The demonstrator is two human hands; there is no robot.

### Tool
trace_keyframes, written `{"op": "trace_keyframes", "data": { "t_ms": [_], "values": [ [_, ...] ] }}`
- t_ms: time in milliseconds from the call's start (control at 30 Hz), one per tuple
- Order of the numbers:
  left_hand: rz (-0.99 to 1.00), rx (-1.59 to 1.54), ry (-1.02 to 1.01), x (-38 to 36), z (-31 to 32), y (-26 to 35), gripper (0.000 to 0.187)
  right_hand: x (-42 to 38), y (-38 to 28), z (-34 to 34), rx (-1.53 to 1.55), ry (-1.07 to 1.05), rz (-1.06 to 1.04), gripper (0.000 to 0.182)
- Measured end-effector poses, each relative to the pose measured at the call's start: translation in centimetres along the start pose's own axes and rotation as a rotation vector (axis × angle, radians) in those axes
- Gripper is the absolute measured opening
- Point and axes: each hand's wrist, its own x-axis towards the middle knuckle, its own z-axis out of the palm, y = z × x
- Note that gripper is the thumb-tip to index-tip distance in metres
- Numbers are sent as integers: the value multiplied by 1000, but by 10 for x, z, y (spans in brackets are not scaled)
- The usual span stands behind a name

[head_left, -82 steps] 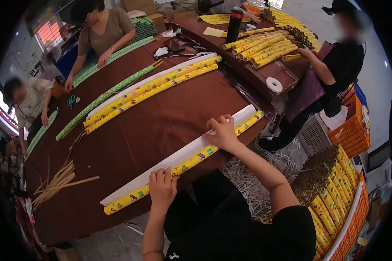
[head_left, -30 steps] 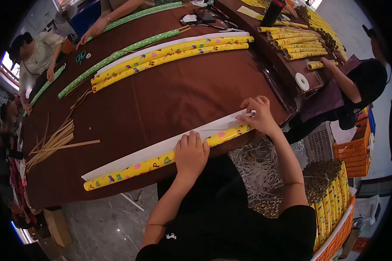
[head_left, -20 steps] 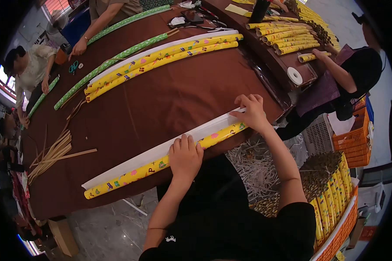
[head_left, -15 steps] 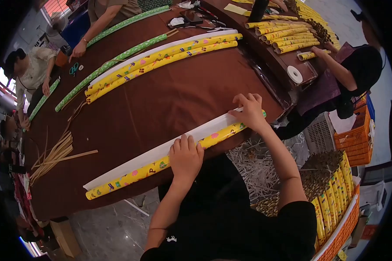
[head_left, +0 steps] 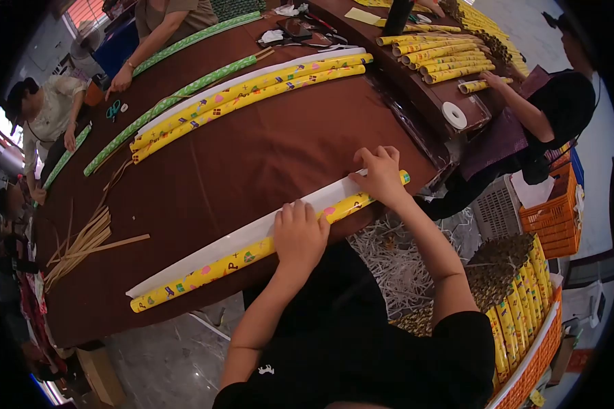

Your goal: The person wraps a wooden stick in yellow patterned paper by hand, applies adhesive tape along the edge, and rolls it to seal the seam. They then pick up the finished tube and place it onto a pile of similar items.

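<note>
A long yellow roll of patterned wrapping paper [head_left: 207, 273] lies slantwise along the near table edge. Its loose white side [head_left: 205, 258] spreads out as a narrow strip beyond the roll. Around the middle of the roll, my left hand [head_left: 300, 237] rests on top with its fingers curled over it. Near the right end, my right hand [head_left: 381, 178] is bent over the roll, its fingertips at the edge of the white strip. What lies under both palms is hidden.
More yellow rolls [head_left: 252, 88] and a green roll [head_left: 184, 95] lie farther back on the brown table [head_left: 266, 150]. Thin wooden strips [head_left: 92, 245] are at left. Several people work around the table. An orange basket [head_left: 535, 354] of finished-looking rolls stands at lower right.
My left hand has slid a little to the right along the roll. My right hand stays near the right end. The whole view has shifted slightly.
</note>
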Motion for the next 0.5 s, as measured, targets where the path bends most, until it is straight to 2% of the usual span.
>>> {"op": "trace_keyframes", "data": {
  "t_ms": [67, 200, 267, 333, 467, 500],
  "values": [
    [-43, -180, -112, 11, 11, 15, 28, 0, -2, -2, -15, 9, -16, 35],
    [-13, -203, -85, 32, 27, 39, 29, 0, 1, 3, -54, 24, -21, 36],
    [89, -216, 16, 39, 41, 51, 32, 0, 0, 3, -80, 47, -27, 36],
    [73, -268, 25, 41, 51, 57, 33, 0, -1, 2, -45, 28, 6, 35],
    [104, -267, 18, 40, 54, 57, 33, 4, 6, -11, -86, 91, -75, 37],
    [102, -245, -7, 40, 54, 57, 34, 5, 12, -17, -44, 21, -80, 36]
  ]
}}
